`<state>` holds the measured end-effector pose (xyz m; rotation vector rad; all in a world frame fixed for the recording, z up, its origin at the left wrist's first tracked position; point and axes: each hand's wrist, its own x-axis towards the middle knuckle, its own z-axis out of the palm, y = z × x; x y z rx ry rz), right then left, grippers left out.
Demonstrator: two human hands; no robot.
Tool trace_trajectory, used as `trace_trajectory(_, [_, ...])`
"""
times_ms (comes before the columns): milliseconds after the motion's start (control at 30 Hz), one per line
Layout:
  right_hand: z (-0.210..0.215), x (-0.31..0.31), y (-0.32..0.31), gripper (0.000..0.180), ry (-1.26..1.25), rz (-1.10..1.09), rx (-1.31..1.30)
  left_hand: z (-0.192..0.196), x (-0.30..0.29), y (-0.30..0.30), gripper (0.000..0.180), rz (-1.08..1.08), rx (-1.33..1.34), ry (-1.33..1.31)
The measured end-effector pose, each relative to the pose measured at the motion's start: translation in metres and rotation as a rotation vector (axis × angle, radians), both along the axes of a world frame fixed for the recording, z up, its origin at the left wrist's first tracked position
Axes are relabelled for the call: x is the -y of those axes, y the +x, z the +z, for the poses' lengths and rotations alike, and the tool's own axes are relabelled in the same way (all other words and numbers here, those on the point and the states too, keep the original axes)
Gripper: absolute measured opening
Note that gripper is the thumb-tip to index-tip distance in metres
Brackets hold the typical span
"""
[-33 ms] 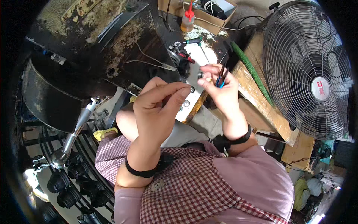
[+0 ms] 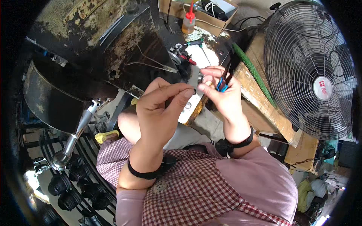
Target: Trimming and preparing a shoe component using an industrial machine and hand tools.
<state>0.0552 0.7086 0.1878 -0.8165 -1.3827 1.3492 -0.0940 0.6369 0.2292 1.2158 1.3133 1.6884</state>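
Note:
My left hand (image 2: 160, 109) is raised over my lap, its thumb and forefinger pinched on a small dark piece (image 2: 194, 91) too tiny to identify. Facing it, my right hand (image 2: 226, 92) holds a short round metal part (image 2: 200, 78) between thumb and fingertips. Tucked in the same hand is a small tool with blue handles (image 2: 223, 86) and dark pointed tips, partly hidden by the fingers. The two hands are close but apart. Below them, shiny round metal pieces (image 2: 187, 106) lie on the pale bench surface (image 2: 194, 101).
On the bench are a green-handled hex driver (image 2: 195, 41), red-handled pliers (image 2: 187, 59) and an oil bottle (image 2: 188, 23). A dark machine (image 2: 132, 56) fills the left. A large fan (image 2: 307, 71) stands right, beside a long green strip (image 2: 254, 73). Black parts (image 2: 60, 183) sit on a rack.
My right hand has turned slightly, so more of the metal part shows. My left hand has shifted very little and keeps its pinch.

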Motion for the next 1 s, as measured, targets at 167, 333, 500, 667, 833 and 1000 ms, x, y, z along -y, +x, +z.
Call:
trace_trajectory(167, [0.031, 0.016, 0.002, 0.046, -0.063, 0.169, -0.144, 0.004, 0.004, 0.006, 0.016, 0.021, -0.102, 0.016])
trace_trajectory(333, [0.040, 0.029, 0.007, 0.051, -0.242, 0.301, -0.329, 0.003, 0.008, 0.007, 0.019, 0.131, -0.303, 0.244])
trace_trajectory(500, [0.042, 0.034, 0.008, 0.046, -0.285, 0.340, -0.460, 0.008, 0.014, 0.008, 0.025, 0.149, -0.442, 0.361])
trace_trajectory(667, [0.032, 0.035, 0.011, 0.036, -0.363, 0.267, -0.423, 0.006, 0.014, 0.000, 0.032, 0.150, -0.779, 0.595])
trace_trajectory(833, [0.033, 0.033, 0.016, 0.029, -0.359, 0.329, -0.342, 0.009, 0.014, -0.002, 0.025, 0.115, -0.922, 0.587])
trace_trajectory(1000, [0.026, 0.028, 0.027, 0.027, -0.092, 0.038, -0.146, 0.004, 0.018, 0.014, 0.024, 0.134, -0.965, 0.517])
